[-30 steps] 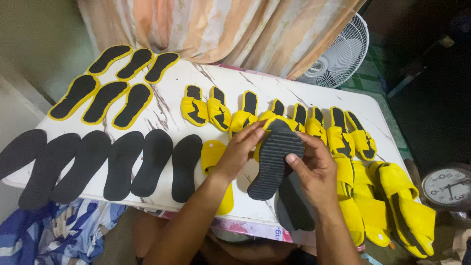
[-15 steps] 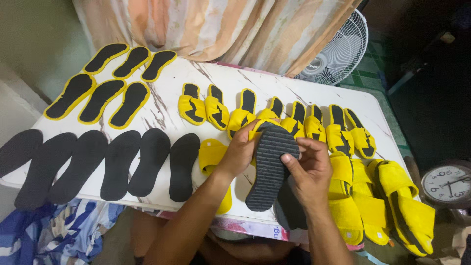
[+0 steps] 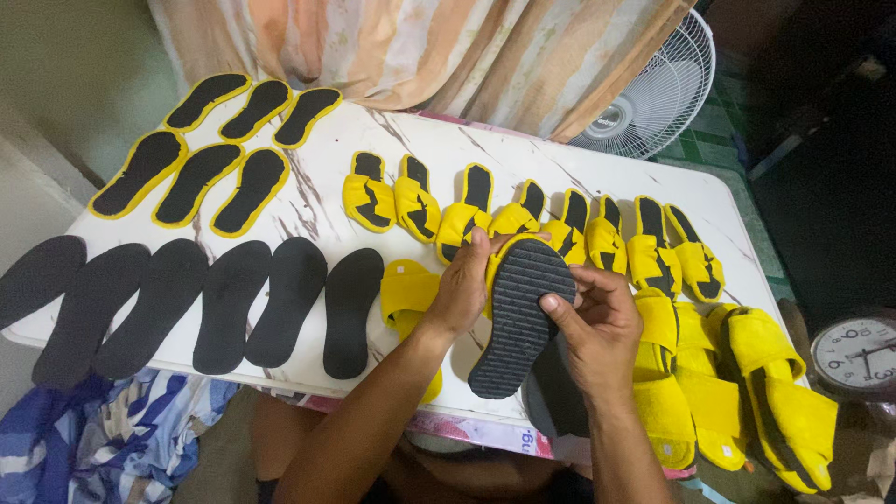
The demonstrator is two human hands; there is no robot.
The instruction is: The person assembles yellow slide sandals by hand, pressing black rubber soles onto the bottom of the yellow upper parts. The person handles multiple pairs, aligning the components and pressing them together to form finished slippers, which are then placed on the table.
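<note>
Along the near left edge of the white marbled table (image 3: 317,210) lie six plain black soles (image 3: 219,306), side by side and toes away from me, so each one can be picked off the row without disturbing its neighbour. Behind them, at the far left corner, six yellow-rimmed black insoles (image 3: 191,140) rest in two rows of three, kept apart from the plain ones. Moving right, a loose yellow slipper (image 3: 408,303) sits just beside my left wrist. My left hand (image 3: 464,289) is closed around the toe end of the slipper with the ribbed black sole (image 3: 519,317), fingers curled over its far edge; I hold it tread upward (that way the join between sole and yellow upper faces me). My right hand (image 3: 597,327) grips the same slipper from the other side, thumb pressed flat on the ribbed tread near the rim, fingers wrapped underneath, so the two hands squeeze sole against upper. It hangs just above the table's near edge, its heel pointing toward me. Behind it runs a row of yellow uppers (image 3: 523,219) on black bases. Farther right, finished yellow slippers (image 3: 737,383) are stacked overlapping, beside a round clock (image 3: 859,355); a white fan (image 3: 653,98) stands beyond the table.
</note>
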